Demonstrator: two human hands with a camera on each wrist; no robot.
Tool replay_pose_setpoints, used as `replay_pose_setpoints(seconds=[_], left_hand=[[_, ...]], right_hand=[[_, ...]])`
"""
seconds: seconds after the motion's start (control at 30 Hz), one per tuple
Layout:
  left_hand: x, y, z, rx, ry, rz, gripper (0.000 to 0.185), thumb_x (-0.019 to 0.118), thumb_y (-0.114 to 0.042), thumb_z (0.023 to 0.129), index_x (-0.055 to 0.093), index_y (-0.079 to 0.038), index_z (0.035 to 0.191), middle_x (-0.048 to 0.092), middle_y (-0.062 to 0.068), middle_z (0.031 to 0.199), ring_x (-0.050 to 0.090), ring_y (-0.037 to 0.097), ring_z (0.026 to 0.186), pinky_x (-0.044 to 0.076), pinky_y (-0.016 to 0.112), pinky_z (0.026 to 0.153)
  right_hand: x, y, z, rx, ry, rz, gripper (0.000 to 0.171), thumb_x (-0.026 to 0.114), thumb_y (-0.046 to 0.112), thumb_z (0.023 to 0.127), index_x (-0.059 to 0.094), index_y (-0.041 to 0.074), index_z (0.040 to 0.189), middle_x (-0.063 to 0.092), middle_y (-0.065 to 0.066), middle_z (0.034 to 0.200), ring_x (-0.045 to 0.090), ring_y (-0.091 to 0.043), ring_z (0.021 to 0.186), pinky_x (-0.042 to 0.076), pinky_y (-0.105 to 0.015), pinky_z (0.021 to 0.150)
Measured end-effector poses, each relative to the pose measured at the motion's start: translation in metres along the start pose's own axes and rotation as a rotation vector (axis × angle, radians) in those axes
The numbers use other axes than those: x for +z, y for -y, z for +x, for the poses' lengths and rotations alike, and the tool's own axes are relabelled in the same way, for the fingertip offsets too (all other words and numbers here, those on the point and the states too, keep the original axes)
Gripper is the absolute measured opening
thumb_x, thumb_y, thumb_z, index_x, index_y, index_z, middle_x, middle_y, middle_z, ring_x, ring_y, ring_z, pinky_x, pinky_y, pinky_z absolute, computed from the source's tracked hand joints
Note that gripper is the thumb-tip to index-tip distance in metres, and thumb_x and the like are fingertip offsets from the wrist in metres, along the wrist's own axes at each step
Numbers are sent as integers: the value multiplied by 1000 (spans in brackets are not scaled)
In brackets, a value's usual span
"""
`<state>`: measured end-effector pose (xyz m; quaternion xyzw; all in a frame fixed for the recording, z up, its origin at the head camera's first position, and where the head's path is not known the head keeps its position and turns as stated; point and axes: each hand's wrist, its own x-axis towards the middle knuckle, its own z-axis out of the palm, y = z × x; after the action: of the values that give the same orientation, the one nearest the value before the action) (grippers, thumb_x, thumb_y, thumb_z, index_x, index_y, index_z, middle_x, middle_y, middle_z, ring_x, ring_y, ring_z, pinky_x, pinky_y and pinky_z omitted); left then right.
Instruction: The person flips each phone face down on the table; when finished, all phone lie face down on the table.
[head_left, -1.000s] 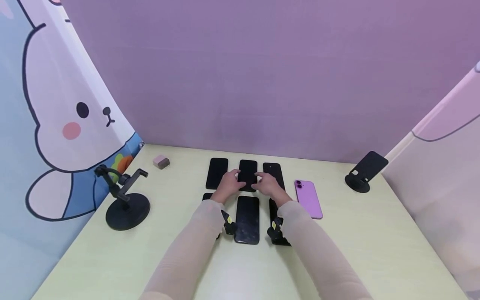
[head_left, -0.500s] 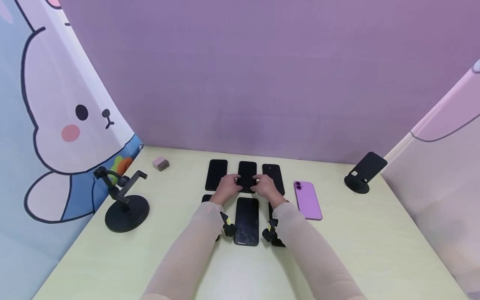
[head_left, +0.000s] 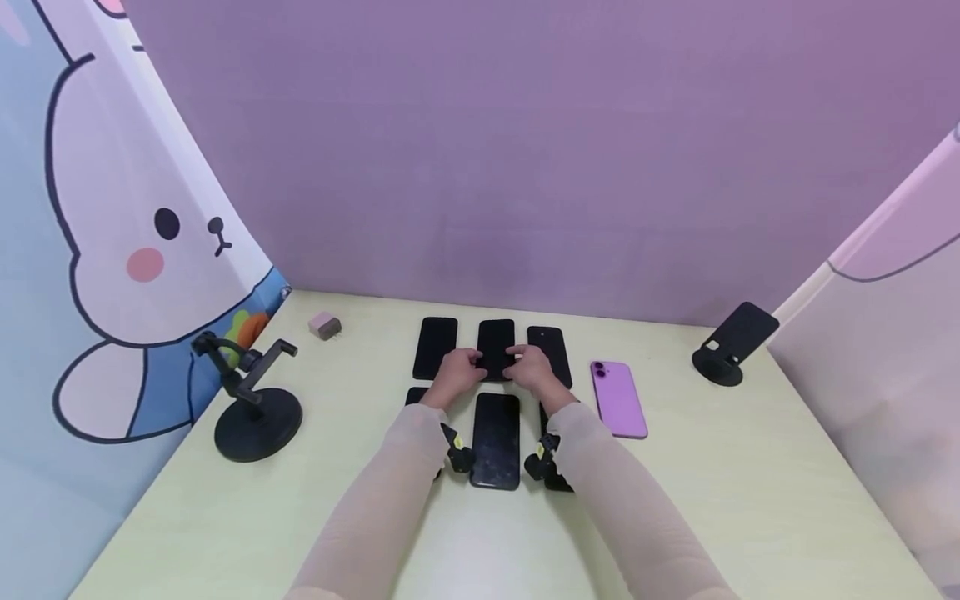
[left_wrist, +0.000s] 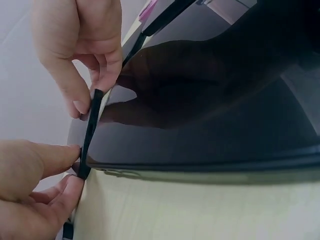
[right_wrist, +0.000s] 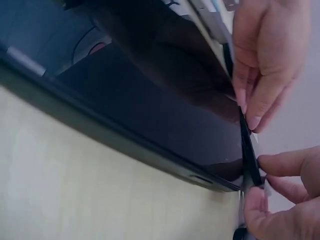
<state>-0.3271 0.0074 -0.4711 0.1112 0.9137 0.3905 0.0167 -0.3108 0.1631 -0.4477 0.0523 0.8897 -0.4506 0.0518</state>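
The black smartphone [head_left: 496,343] in the middle of the back row lies between both hands. My left hand [head_left: 456,375] pinches its left edge, and my right hand [head_left: 531,371] pinches the right edge. Seen nearly edge-on in the left wrist view, the thin dark phone [left_wrist: 90,131] sits between fingers and thumbs on both sides. The right wrist view also shows the right hand [right_wrist: 290,195] gripping it. Just in front lies another black smartphone [head_left: 495,442], with a glossy screen that mirrors a hand.
Black phones flank it at left [head_left: 435,348] and right [head_left: 549,354]; forearms partly cover two front ones. A purple phone [head_left: 619,400] lies to the right. Black stands rise at far left [head_left: 258,425] and far right [head_left: 717,367]; a small charger plug [head_left: 325,325] sits back left.
My right hand and forearm have shifted slightly left, and the fingers have drawn in to the edge of the middle back phone. The other phones and the stands stay put.
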Motion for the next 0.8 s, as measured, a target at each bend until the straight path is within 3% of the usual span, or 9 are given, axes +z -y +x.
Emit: replay_pose_setpoints(seconds=[0.1,0.23,0.43,0.63,0.8], left_hand=[[-1,-1,-1,-12,9,-28,34,70,-9,88,66,4,119,67,16,113,62,28,106,49,38,89],[0,-3,-1,-25,21,-66,34,69,-10,90,65,4,121,67,16,113,62,28,106,49,38,90],[3,-3,1,-40,23,-45,34,69,-13,90,66,2,121,67,11,102,61,25,98,48,37,87],[4,-4,3,-18,41,-74,35,66,-16,93,64,2,123,66,15,115,61,27,106,48,38,90],[6,-6,4,32,53,-82,37,62,-19,96,62,0,128,67,13,115,62,26,107,48,38,91]], right_hand=[[-3,-2,0,5,21,163,46,65,-7,85,59,-3,130,55,-26,126,55,-34,113,49,-40,85],[-7,-6,2,-5,30,290,46,63,-10,85,58,-6,130,51,-27,130,48,-35,121,48,-39,90],[-9,-7,4,-4,34,375,46,60,-10,86,56,-5,132,49,-26,127,49,-29,112,50,-34,84],[-11,-6,4,-38,39,480,45,59,-10,88,54,-7,133,49,-27,122,53,-20,92,51,-27,75],[-14,-4,1,-28,66,537,51,59,-8,91,45,-6,140,49,-30,126,58,-22,93,52,-35,83]])
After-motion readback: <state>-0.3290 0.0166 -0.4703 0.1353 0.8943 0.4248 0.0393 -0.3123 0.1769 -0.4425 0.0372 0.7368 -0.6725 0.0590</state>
